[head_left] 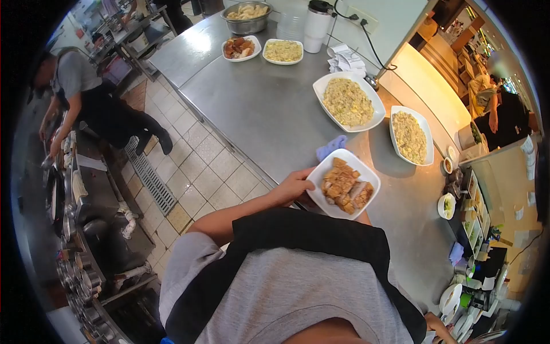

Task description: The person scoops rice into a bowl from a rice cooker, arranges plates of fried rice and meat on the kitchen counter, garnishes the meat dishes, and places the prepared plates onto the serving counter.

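A white square dish (pixel 372 182) with sliced, browned fried meat (pixel 345 186) is in front of my chest. My left hand (pixel 295 187) grips its left edge, thumb over the rim. A sliver of my right hand or forearm (pixel 364 218) shows at the dish's lower right edge; the dish and my apron hide the rest. Just above the dish, a bluish cloth (pixel 331 148) lies on the steel counter (pixel 246 109). Two larger white dishes of fried rice, one (pixel 349 102) beyond the cloth and another (pixel 411 136) to its right, sit on the counter.
Further back are a dish of reddish meat (pixel 240 49), a smaller rice dish (pixel 283 51), a metal bowl (pixel 247 22) and a white tumbler (pixel 317 28). A co-worker (pixel 86 86) bends over the stove at left. Another person's hand (pixel 438 328) shows at lower right.
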`<state>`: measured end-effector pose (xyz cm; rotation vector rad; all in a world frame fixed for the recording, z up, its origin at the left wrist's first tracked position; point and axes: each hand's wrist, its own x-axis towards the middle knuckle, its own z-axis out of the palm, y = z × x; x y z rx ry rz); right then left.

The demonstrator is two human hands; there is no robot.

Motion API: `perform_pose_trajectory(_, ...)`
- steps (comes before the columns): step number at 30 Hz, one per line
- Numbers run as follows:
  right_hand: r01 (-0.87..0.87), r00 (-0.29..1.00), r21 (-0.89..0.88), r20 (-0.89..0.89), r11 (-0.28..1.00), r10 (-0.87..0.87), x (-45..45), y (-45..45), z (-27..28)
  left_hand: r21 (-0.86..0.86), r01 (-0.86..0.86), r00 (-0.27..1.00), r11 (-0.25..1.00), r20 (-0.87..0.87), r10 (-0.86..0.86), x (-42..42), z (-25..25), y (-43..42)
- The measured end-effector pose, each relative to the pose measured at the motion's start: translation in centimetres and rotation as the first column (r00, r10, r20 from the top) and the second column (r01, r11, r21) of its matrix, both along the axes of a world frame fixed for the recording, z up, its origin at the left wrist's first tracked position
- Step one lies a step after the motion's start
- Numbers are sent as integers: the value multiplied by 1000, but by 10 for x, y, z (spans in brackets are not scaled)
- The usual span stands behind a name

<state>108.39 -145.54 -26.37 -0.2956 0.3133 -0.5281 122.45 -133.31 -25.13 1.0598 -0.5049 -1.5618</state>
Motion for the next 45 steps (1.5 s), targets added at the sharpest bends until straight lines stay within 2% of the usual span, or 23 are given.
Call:
perform_pose_trajectory(3,61,997,-35,-41,997,-63,-22,14,-11,-73,-9,1000,997,29,11,-29,12,-24)
perform_pose_trajectory(7,231,951,-115,-184,966,-249,-83,26,-22,-114,4,997,993,78,4,-46,7,-54)
perform_pose_trajectory(8,276,932,-101,-217,956,-291,-104,27,-23,-110,-24,993,994,114,37,-52,-5,-65)
perform_pose_trajectory(12,439,848,46,-352,897,-397,-176,28,-19,12,125,978,992,169,-126,-73,-43,-100)
perform_pose_trajectory(15,544,795,-82,-268,835,-545,-187,40,16,31,163,963,986,213,-166,-96,-50,-115)
perform_pose_trajectory(18,498,827,-201,-183,843,-532,-222,36,-7,-15,228,965,973,137,-224,-110,-54,-124)
perform_pose_trajectory(21,371,914,-250,-70,895,-398,-227,32,-10,16,400,898,916,191,-396,-82,-44,-129)
perform_pose_trajectory(22,397,897,-270,-90,877,-434,-218,33,-3,-108,417,877,902,310,-368,-57,-44,-134)
perform_pose_trajectory(24,449,856,-308,-121,839,-502,-189,41,12,-262,128,924,957,381,-19,9,-11,-128)
perform_pose_trajectory(25,405,838,-384,-208,830,-505,-177,42,13,-376,-72,892,924,389,228,49,-4,-129)
perform_pose_trajectory(26,353,808,-453,-293,819,-511,-165,43,13,-405,-294,827,866,346,442,89,6,-132)
perform_pose_trajectory(27,293,769,-515,-374,805,-519,-153,43,12,-480,-437,689,760,365,626,135,6,-135)
perform_pose_trajectory(28,95,718,-700,-444,708,-535,-136,40,11,-458,-584,574,669,350,741,182,2,-142)
perform_pose_trajectory(29,-127,655,-814,-498,567,-568,-114,33,10,-422,-728,481,541,248,841,232,-16,-149)
perform_pose_trajectory(30,-353,583,-847,-532,397,-615,-92,28,8,-374,-821,319,431,326,890,274,-26,-157)
perform_pose_trajectory(31,-535,503,-822,-497,197,-707,-72,28,-1,-436,-830,107,348,487,867,348,-82,-174)
perform_pose_trajectory(32,-699,434,-715,-430,5,-792,-52,27,-13,-365,-887,27,283,571,821,386,-93,-181)
perform_pose_trajectory(33,-750,454,-651,-385,-111,-804,-33,24,-22,-298,-932,-42,205,653,757,407,-99,-185)
perform_pose_trajectory(35,-814,506,-478,-303,-331,-807,0,13,-36,-122,-937,192,326,601,776,422,-77,-185)
perform_pose_trajectory(36,-813,511,-468,-289,-346,-810,10,5,-38,-37,-922,301,386,559,773,431,-72,-185)
perform_pose_trajectory(38,-809,526,-452,-268,-377,-807,25,-6,-41,4,-902,366,431,534,762,456,-79,-190)
perform_pose_trajectory(44,-676,467,-724,-280,-134,-839,57,-26,-34,109,-774,616,624,357,702,467,-72,-176)
perform_pose_trajectory(45,-686,473,-707,-255,-171,-843,59,-28,-36,129,-739,662,661,320,678,460,-69,-171)
